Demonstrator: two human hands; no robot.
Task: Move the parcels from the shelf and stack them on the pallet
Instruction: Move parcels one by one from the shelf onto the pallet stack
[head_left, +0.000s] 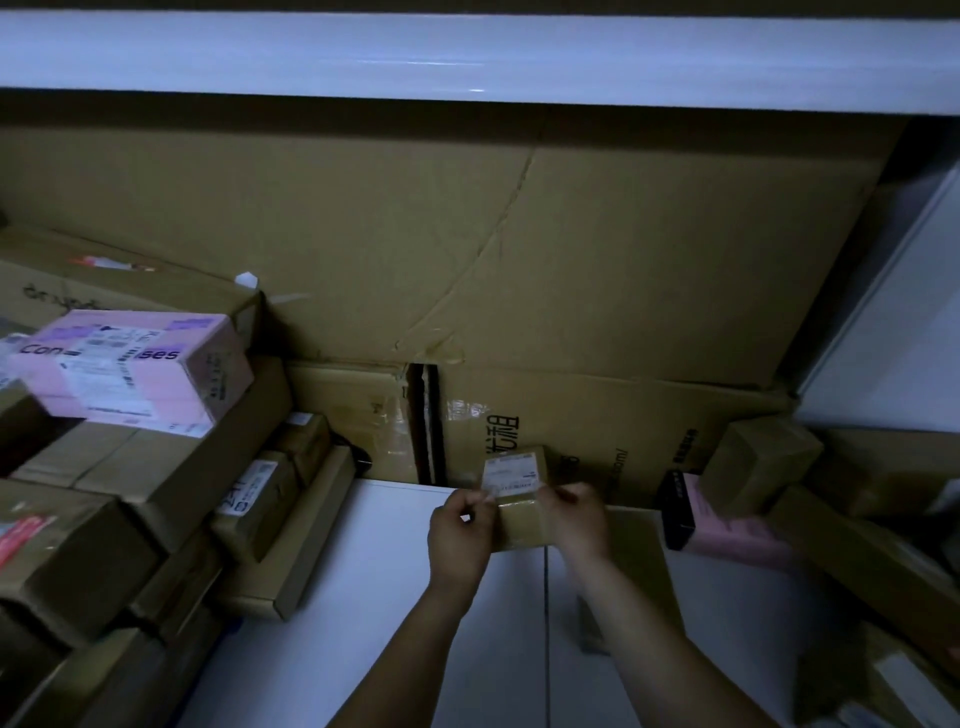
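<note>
1. Left hand (460, 530) pinches the left edge of a small cardboard parcel (521, 512), fingers curled.
2. The parcel — toward the back of the white shelf (363, 545) — looks light and stiff, its tape likely slick; opposite sides suit gripping.
3. Right hand (579, 519) clasps its right side.

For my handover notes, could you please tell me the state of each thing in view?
small parcel, gripped by both hands, label showing
left hand, grips the parcel's left side
right hand, grips its right side
pink box, closed, atop brown boxes
cardboard sheet, creased, upright behind
</note>
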